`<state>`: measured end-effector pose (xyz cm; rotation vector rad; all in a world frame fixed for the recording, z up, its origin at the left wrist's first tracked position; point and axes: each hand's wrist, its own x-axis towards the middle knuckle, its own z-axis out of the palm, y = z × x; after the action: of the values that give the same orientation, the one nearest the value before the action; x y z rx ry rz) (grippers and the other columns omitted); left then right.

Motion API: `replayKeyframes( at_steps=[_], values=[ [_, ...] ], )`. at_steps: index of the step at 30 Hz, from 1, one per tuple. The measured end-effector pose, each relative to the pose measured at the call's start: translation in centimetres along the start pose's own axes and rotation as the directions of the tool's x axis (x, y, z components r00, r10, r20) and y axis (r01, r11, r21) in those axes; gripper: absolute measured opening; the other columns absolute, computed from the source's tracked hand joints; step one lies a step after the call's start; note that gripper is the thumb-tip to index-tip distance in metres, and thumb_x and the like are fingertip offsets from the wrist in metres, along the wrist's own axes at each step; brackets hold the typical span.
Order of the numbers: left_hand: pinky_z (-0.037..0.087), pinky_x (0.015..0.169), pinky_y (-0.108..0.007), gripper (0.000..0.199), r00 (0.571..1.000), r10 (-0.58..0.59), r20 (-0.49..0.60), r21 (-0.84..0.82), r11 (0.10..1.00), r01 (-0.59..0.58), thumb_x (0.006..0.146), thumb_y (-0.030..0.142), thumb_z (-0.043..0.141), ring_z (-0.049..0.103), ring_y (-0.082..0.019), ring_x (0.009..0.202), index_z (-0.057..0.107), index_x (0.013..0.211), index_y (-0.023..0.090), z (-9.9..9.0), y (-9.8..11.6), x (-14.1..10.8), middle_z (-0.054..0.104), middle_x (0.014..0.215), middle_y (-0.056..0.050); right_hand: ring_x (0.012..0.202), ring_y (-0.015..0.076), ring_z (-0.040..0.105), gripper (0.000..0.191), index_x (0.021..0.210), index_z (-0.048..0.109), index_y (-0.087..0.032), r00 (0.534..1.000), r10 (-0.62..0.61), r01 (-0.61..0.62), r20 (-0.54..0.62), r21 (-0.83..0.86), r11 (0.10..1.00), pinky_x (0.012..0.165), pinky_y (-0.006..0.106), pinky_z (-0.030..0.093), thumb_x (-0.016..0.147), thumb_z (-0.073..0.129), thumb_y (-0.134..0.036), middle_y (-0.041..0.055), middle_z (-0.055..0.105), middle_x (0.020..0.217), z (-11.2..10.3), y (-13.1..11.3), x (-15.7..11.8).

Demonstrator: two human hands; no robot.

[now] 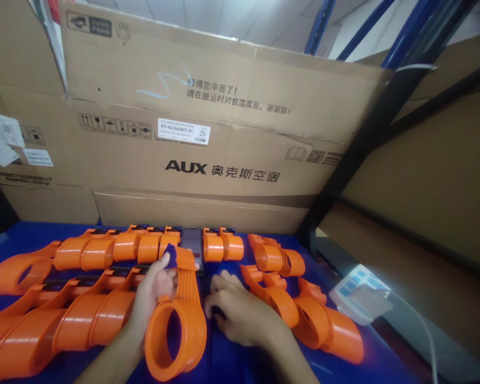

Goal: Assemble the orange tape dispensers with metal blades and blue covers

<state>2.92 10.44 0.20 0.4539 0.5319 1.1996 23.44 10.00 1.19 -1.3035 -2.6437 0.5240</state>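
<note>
My left hand [157,288] is closed round the neck of an orange plastic ring holder [200,320], with the round ring hanging down toward me. A dark blue piece [170,255] shows at the top of this holder, by my thumb. Just to the right, low over the blue tabletop [220,362], my right hand [238,309] has its fingers curled inward; whatever they may hold is hidden. More orange ring holders [78,322] with dark strips on top stand in rows at the left. Others [310,320] lie at the right, beyond my right hand.
A phone [192,245] leans among the back row of ring holders [213,248]. At the right edge sits a white device with blue keys [360,293] and a cable [422,320]. Large cardboard sheets [224,144] wall off the back, beside a dark rack post [356,133].
</note>
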Motion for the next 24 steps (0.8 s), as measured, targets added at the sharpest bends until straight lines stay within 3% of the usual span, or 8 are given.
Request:
replayKeyframes(
  at_steps=[8, 13, 18, 21, 24],
  values=[
    [0.064, 0.065, -0.035, 0.047, 0.997, -0.048, 0.066, -0.035, 0.998, 0.050, 0.088, 0.046, 0.071, 0.080, -0.029, 0.072, 0.072, 0.121, 0.014, -0.5, 0.1, 0.4, 0.080, 0.076, -0.010, 0.094, 0.0223, 0.054, 0.018, 0.078, 0.064, -0.021, 1.000, -0.003, 0.003, -0.027, -0.015, 1.000, 0.099, 0.044, 0.039, 0.071, 0.063, -0.004, 0.0026, 0.060, 0.096, -0.4, -0.3, 0.1],
    [0.064, 0.068, -0.035, 0.039, 0.997, -0.033, 0.067, -0.030, 0.999, 0.035, 0.088, 0.043, 0.071, 0.080, -0.029, 0.078, 0.073, 0.115, 0.015, -0.9, 0.2, 0.8, 0.082, 0.081, -0.010, 0.081, 0.0192, 0.056, 0.022, 0.073, 0.053, -0.022, 0.997, -0.054, 0.057, -0.063, 0.041, 0.998, 0.073, 0.029, 0.039, 0.064, 0.057, -0.001, 0.0000, 0.061, 0.080, -1.2, -0.3, 0.0],
    [0.063, 0.068, -0.031, 0.031, 0.993, 0.105, 0.048, -0.082, 0.992, -0.101, 0.084, 0.038, 0.074, 0.079, -0.025, 0.076, 0.074, 0.106, 0.016, -1.3, 0.9, 1.3, 0.082, 0.082, -0.008, 0.054, 0.0119, 0.043, 0.024, 0.071, 0.052, -0.023, 0.985, 0.005, 0.034, -0.173, 0.223, 0.974, 0.052, 0.025, 0.024, 0.065, 0.052, 0.000, -0.0068, 0.049, 0.059, -1.9, 0.0, -0.6],
    [0.062, 0.065, -0.029, 0.032, 0.993, 0.105, 0.057, -0.099, 0.990, -0.099, 0.085, 0.041, 0.071, 0.077, -0.023, 0.069, 0.074, 0.103, 0.015, -1.1, 1.2, 1.1, 0.079, 0.077, -0.006, 0.054, 0.0121, 0.043, 0.021, 0.075, 0.055, -0.023, 0.953, 0.039, 0.075, -0.301, 0.360, 0.930, 0.052, 0.024, 0.028, 0.073, 0.051, -0.003, -0.0067, 0.047, 0.060, -2.3, 0.4, -0.7],
    [0.062, 0.068, -0.032, 0.039, 0.996, 0.054, 0.064, -0.060, 0.997, -0.050, 0.089, 0.046, 0.068, 0.077, -0.024, 0.072, 0.073, 0.114, 0.016, -0.6, 0.8, 0.6, 0.081, 0.082, -0.007, 0.061, 0.0138, 0.051, 0.012, 0.081, 0.059, -0.023, 0.858, 0.164, 0.123, -0.487, 0.505, 0.854, 0.058, 0.025, 0.039, 0.084, 0.054, -0.012, -0.0039, 0.055, 0.068, -2.4, 1.0, -0.2]
  ],
)
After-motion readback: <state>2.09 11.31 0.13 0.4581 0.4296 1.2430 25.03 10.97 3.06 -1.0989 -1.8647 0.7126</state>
